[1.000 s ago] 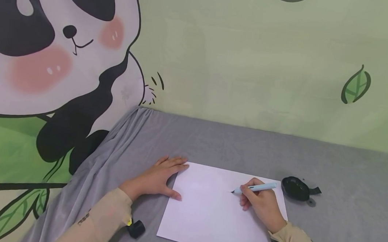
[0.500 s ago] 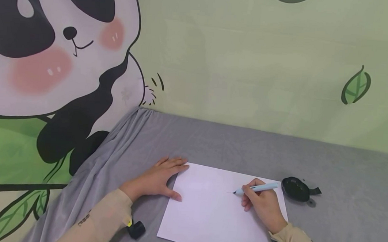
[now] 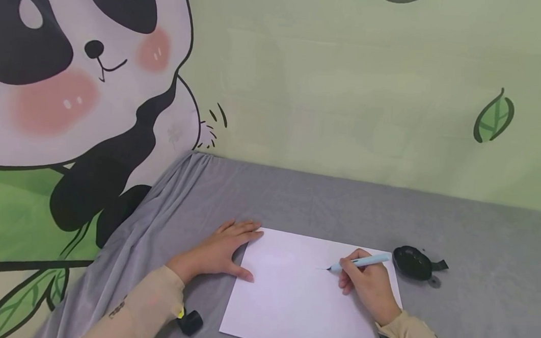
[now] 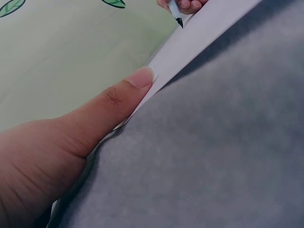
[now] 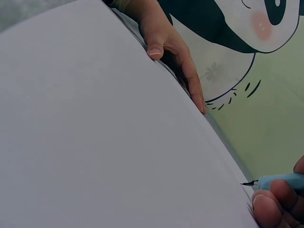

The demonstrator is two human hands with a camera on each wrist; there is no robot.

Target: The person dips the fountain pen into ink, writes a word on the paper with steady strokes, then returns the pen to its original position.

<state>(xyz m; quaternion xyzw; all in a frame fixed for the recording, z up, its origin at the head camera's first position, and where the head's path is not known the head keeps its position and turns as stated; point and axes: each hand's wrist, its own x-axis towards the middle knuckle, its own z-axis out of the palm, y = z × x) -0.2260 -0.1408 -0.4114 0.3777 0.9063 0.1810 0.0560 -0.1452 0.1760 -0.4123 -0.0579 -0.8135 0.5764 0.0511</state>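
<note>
A white sheet of paper (image 3: 281,307) lies on the grey cloth. My left hand (image 3: 222,248) rests spread at its left edge, with the thumb and fingertips on the sheet; the left wrist view shows the thumb (image 4: 111,102) along the paper's edge. My right hand (image 3: 369,286) pinches a light blue fountain pen (image 3: 362,260), tilted with its dark nib down at the paper. A short, thin horizontal line (image 3: 321,268) runs leftward from the nib. In the right wrist view the pen's barrel (image 5: 280,180) shows between the fingers.
A small black dish (image 3: 412,263) with a short handle stands just right of the paper's far right corner. Grey cloth (image 3: 314,202) covers the table. Behind rises a pale green backdrop (image 3: 347,101) with a painted panda (image 3: 132,95) at left.
The pen's nib has moved slightly right with my right hand, and the thin line behind it is longer. My left hand stays in place on the sheet.
</note>
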